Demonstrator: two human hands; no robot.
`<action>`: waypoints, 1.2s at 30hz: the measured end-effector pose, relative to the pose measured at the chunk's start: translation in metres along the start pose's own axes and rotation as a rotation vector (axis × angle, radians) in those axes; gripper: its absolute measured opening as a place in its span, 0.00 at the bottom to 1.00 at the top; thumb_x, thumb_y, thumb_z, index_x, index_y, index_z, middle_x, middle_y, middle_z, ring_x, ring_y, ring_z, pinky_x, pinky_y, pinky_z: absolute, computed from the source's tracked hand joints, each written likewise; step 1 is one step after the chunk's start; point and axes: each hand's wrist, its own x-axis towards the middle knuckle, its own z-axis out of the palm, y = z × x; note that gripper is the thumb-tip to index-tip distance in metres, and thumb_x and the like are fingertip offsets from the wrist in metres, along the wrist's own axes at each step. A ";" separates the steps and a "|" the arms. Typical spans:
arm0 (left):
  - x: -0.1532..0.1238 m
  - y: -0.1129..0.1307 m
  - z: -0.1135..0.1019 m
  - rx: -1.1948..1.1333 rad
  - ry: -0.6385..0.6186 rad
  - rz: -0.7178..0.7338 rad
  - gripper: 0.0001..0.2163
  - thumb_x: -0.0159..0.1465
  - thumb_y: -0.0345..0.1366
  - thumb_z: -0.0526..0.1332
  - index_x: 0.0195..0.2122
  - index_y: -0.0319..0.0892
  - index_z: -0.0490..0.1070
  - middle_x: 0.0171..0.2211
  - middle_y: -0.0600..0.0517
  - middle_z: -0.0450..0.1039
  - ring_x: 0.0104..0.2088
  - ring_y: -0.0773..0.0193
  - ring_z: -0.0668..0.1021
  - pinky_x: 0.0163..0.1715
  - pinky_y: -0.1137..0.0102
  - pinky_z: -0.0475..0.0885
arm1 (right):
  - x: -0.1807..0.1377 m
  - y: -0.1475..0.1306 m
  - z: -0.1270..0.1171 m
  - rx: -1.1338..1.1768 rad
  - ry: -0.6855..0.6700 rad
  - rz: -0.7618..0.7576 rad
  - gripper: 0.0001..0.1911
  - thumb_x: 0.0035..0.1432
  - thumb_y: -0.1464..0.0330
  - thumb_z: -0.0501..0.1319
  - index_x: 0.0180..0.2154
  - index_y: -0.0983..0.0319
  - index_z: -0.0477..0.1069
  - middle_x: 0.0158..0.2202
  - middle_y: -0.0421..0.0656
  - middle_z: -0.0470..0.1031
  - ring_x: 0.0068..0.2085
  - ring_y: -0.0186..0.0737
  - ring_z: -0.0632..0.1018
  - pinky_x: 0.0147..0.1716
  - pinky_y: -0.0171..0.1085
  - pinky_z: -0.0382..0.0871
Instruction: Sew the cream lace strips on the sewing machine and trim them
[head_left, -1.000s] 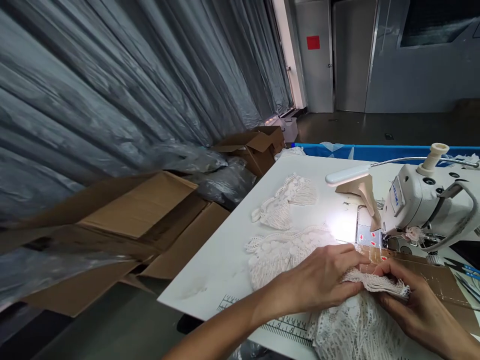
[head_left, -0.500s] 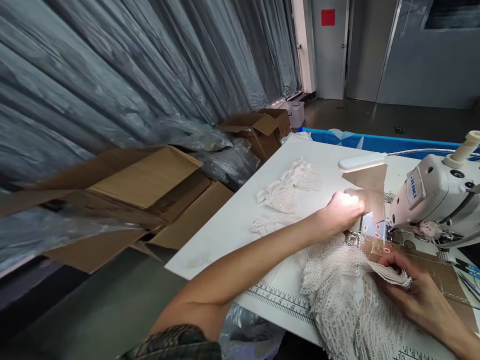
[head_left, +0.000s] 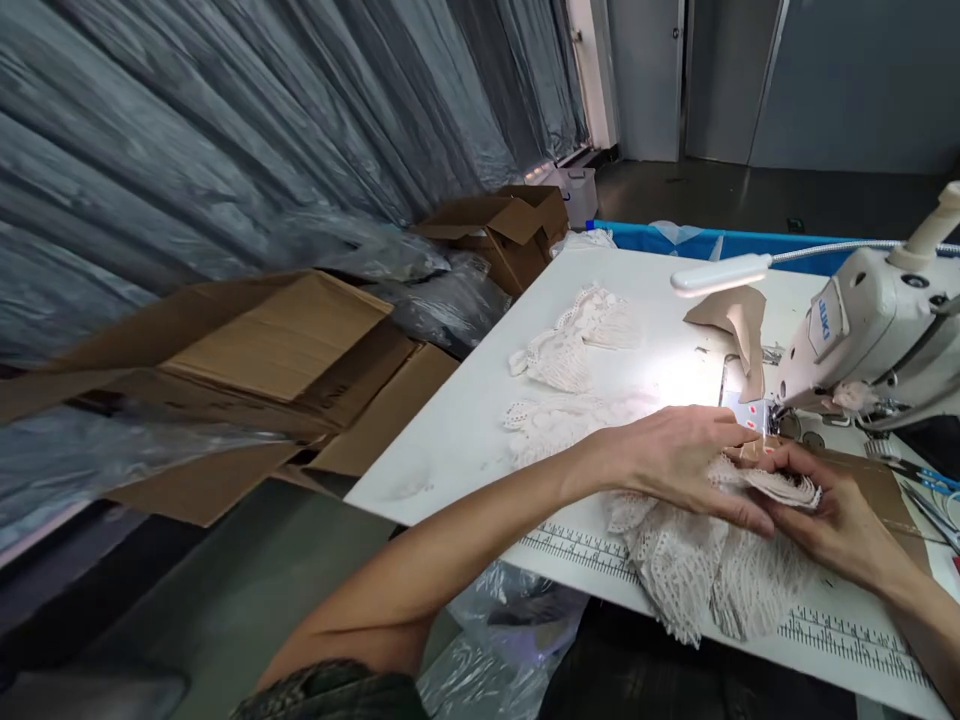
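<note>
Gathered white lace (head_left: 682, 580) hangs in folds over the table's front edge, below the sewing machine. My right hand (head_left: 840, 515) pinches a layered, folded edge of this lace between thumb and fingers. From the left, my left hand (head_left: 682, 455) reaches over the lace, its fingers stretched and its thumb apart, with lace between them beside my right hand. The white sewing machine (head_left: 862, 330) stands behind my hands. Brown paper (head_left: 731, 315) lies left of its head, and a red-spotted plate (head_left: 750, 412) is by the needle area.
More lace pieces (head_left: 577, 340) lie on the white table (head_left: 465, 430), which has a printed ruler (head_left: 581, 545) along its front. A lamp (head_left: 720, 275) overhangs the table. Scissors (head_left: 930, 505) lie at right. Cardboard boxes (head_left: 285, 340) and plastic bags stand on the left.
My left hand has come back from the brown paper by the machine to the lace beside my right hand. The paper now lies curled. My right hand keeps its hold; the view has tilted down.
</note>
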 end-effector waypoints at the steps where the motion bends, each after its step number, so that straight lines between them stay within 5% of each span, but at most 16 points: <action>1: -0.005 0.004 0.006 -0.035 -0.013 0.036 0.22 0.63 0.51 0.64 0.50 0.40 0.71 0.39 0.49 0.75 0.38 0.62 0.77 0.34 0.70 0.70 | -0.001 0.000 -0.001 0.001 0.002 -0.014 0.05 0.60 0.64 0.60 0.37 0.58 0.70 0.35 0.41 0.76 0.36 0.40 0.76 0.35 0.37 0.72; 4: -0.016 0.005 0.029 -0.013 0.102 0.043 0.13 0.68 0.38 0.59 0.51 0.37 0.69 0.38 0.49 0.76 0.36 0.63 0.77 0.32 0.71 0.72 | -0.003 -0.001 -0.003 -0.045 0.032 -0.079 0.04 0.60 0.67 0.59 0.38 0.58 0.69 0.33 0.40 0.75 0.32 0.38 0.76 0.31 0.36 0.71; 8: -0.025 -0.002 0.054 0.072 0.348 0.077 0.09 0.69 0.34 0.55 0.46 0.36 0.68 0.33 0.50 0.75 0.31 0.65 0.77 0.27 0.73 0.73 | -0.005 -0.004 -0.006 -0.177 0.080 -0.309 0.08 0.56 0.74 0.57 0.39 0.58 0.66 0.38 0.44 0.75 0.39 0.41 0.77 0.36 0.39 0.72; 13: -0.028 0.002 0.059 0.438 0.569 0.262 0.08 0.69 0.26 0.50 0.35 0.39 0.66 0.32 0.48 0.75 0.30 0.65 0.76 0.29 0.71 0.75 | -0.010 -0.018 -0.016 -0.234 -0.116 -0.344 0.03 0.55 0.70 0.60 0.32 0.58 0.65 0.37 0.45 0.74 0.39 0.42 0.75 0.37 0.41 0.72; 16: -0.027 0.007 0.059 0.507 0.646 0.356 0.10 0.70 0.25 0.51 0.31 0.39 0.65 0.32 0.49 0.76 0.29 0.68 0.75 0.28 0.72 0.75 | -0.010 -0.023 -0.017 -0.105 0.026 -0.359 0.05 0.62 0.69 0.58 0.32 0.58 0.66 0.32 0.42 0.73 0.35 0.39 0.76 0.34 0.38 0.72; 19: -0.026 0.007 0.061 0.518 0.626 0.359 0.11 0.71 0.26 0.51 0.31 0.39 0.66 0.32 0.49 0.77 0.31 0.68 0.77 0.29 0.73 0.75 | -0.009 -0.020 -0.009 -0.124 0.174 -0.344 0.04 0.65 0.71 0.57 0.39 0.57 0.70 0.33 0.42 0.75 0.33 0.37 0.77 0.32 0.37 0.72; 22: -0.028 0.006 0.063 0.533 0.559 0.336 0.11 0.72 0.27 0.50 0.33 0.39 0.68 0.34 0.49 0.78 0.33 0.67 0.78 0.31 0.71 0.77 | -0.008 -0.015 0.000 -0.204 0.106 -0.369 0.06 0.66 0.71 0.57 0.42 0.58 0.71 0.35 0.43 0.76 0.32 0.36 0.77 0.31 0.35 0.73; 31: -0.028 0.003 0.066 0.482 0.529 0.288 0.11 0.71 0.27 0.52 0.32 0.39 0.69 0.33 0.49 0.79 0.33 0.67 0.79 0.32 0.72 0.76 | -0.007 -0.008 0.005 -0.528 0.120 -0.559 0.08 0.68 0.72 0.54 0.40 0.61 0.72 0.34 0.44 0.79 0.30 0.35 0.79 0.29 0.34 0.73; 36: -0.028 0.002 0.068 0.496 0.440 0.233 0.14 0.72 0.28 0.50 0.31 0.40 0.70 0.33 0.50 0.79 0.33 0.68 0.79 0.32 0.71 0.77 | -0.006 -0.005 0.009 -0.662 0.156 -0.513 0.13 0.69 0.70 0.51 0.33 0.61 0.71 0.31 0.44 0.79 0.27 0.33 0.77 0.23 0.32 0.69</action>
